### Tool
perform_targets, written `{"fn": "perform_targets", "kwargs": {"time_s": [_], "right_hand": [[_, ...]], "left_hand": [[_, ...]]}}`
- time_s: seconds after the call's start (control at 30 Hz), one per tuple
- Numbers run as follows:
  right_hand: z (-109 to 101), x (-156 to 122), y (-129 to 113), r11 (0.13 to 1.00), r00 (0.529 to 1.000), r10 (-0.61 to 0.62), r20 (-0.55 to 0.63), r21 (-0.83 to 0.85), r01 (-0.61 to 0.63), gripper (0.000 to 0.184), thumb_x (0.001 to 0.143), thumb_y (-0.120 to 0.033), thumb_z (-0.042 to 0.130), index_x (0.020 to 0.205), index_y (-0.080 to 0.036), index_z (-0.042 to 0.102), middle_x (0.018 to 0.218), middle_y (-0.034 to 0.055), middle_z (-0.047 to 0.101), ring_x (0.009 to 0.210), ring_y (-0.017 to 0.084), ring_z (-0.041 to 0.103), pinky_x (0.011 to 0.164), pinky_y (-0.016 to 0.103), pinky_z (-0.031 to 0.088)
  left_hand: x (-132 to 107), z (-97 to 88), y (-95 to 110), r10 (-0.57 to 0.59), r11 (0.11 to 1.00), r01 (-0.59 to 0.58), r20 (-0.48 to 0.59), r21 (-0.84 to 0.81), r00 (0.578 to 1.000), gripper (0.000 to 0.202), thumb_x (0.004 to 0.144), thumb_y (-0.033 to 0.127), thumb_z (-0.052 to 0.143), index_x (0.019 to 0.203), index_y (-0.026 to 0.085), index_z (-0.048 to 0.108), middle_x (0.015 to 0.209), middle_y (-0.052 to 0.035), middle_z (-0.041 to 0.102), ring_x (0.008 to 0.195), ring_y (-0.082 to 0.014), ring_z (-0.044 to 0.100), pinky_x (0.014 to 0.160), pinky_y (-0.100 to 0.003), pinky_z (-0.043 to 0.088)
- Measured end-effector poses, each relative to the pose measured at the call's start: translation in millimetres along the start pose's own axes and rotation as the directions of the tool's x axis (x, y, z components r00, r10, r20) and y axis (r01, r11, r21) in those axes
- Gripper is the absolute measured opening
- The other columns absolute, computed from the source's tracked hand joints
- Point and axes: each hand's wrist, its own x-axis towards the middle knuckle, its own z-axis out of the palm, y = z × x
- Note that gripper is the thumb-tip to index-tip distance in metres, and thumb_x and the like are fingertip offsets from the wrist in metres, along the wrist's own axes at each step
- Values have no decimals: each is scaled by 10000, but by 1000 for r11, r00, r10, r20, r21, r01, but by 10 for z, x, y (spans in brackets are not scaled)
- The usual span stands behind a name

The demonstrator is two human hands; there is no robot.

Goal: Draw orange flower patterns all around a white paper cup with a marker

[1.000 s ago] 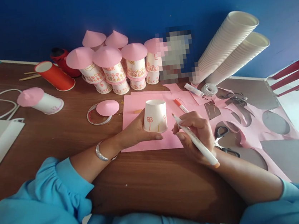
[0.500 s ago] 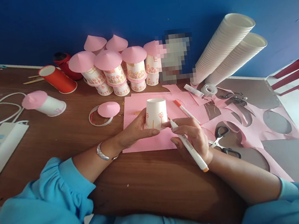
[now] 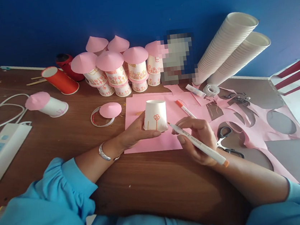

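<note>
From the head view we see the left hand (image 3: 134,133) closed around an upturned white paper cup (image 3: 155,113), thumb across the near side at its lower rim, fingers behind it. The cup stands mouth down on a pink paper sheet (image 3: 153,144) lying on the wooden surface (image 3: 68,132), and it bears an orange flower drawing facing us.

Just right of the cup, the right hand (image 3: 199,139) grips a white marker pen (image 3: 197,144) in a writing hold. The pen's tip sits at the cup's lower right edge; we cannot tell whether it touches.

A second marker (image 3: 185,109) lies on the sheet beyond the right hand, and scissors (image 3: 224,137) lie just beside it on the pink offcuts. Decorated cups with pink cone roofs (image 3: 113,71) are stacked against the blue wall, with two long stacks of white cups (image 3: 229,45) leaning at the right.
</note>
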Motion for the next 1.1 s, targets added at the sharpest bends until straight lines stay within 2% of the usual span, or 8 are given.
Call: {"fn": "perform_targets", "kwargs": {"time_s": [0.13, 0.27, 0.43, 0.8, 1.1], "right_hand": [[23, 18, -25, 1000, 1000, 16, -8, -7, -16, 220, 910, -91, 633, 1052, -240, 556, 845, 25, 686, 747, 188, 719, 615, 306, 587], [25, 43, -38, 998, 1000, -21, -12, -53, 20, 207, 909, -90, 632, 1019, -245, 549, 788, 0, 662, 706, 168, 702, 593, 279, 569], [19, 63, -43, 996, 998, -69, -5, -61, 68, 177, 935, -127, 626, 1031, -244, 534, 787, 7, 664, 705, 166, 705, 562, 258, 554], [16, 79, -53, 989, 998, -59, 0, -135, 58, 173, 936, -125, 634, 1024, -248, 551, 791, 7, 710, 685, 157, 732, 532, 233, 536], [12, 74, -64, 981, 999, -41, 25, -189, 45, 153, 956, -142, 625, 1014, -250, 533, 813, 19, 729, 696, 149, 744, 550, 229, 551]], "left_hand": [[-15, -4, -2, -17, 1000, 17, 4, -21, 1000, 505, 730, 365, 914, 1140, 195, 674, 1075, -71, 758, 1014, -236, 699, 919, -371, 524], [-18, -23, -54, 4, 997, -6, -24, -76, 1000, 661, 710, 333, 926, 1303, 246, 648, 1207, -79, 753, 1116, -262, 703, 966, -392, 536], [-16, -26, -70, 31, 988, -21, 63, -150, 998, 546, 801, 327, 850, 1307, 224, 672, 1320, -128, 731, 1240, -322, 682, 1046, -465, 541], [-38, -68, -112, 4, 994, 4, 71, -113, 997, 536, 798, 307, 852, 1300, 235, 677, 1264, -113, 755, 1235, -313, 690, 1094, -474, 501], [-31, -62, -104, -20, 999, 21, 26, -47, 999, 631, 752, 351, 889, 1319, 222, 646, 1298, -121, 732, 1217, -313, 665, 1018, -421, 500]]}}
